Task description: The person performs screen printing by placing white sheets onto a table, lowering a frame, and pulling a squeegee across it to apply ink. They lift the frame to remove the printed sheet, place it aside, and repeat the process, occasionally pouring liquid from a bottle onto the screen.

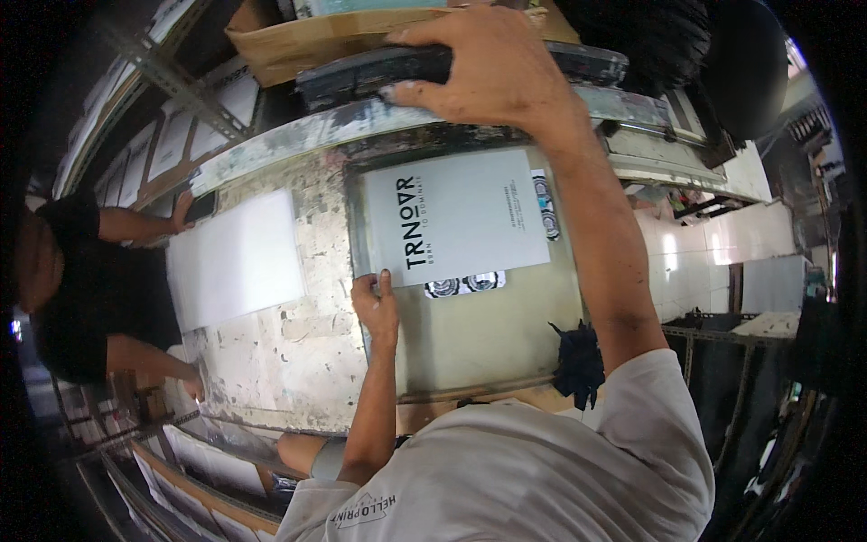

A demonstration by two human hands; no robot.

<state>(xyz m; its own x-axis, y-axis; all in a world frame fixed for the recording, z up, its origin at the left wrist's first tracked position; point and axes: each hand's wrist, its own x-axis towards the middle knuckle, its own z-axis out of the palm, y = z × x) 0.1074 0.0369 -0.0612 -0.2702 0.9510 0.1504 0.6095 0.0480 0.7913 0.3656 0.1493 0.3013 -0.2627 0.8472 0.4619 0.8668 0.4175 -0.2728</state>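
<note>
A white sheet point(479, 217) with black printed lettering lies on the pale, glassy panel point(488, 343) in front of me. My left hand point(375, 305) pinches its near left corner between thumb and fingers. Under the sheet, round black-and-white patterns point(465, 284) show past its near and right edges. At the far side, my right hand point(501, 68) reaches over a long, ink-stained dark bar point(357, 79), thumb on the near side and fingers across it. Part of the grip is hidden by the back of the hand.
A person in dark clothes point(113, 280) stands at the left, hands beside a blank white sheet point(239, 257) on the stained table point(271, 379). A black cloth point(578, 361) lies at the panel's right edge. Behind the bar is a cardboard box point(280, 41). Metal racks point(172, 81) stand left.
</note>
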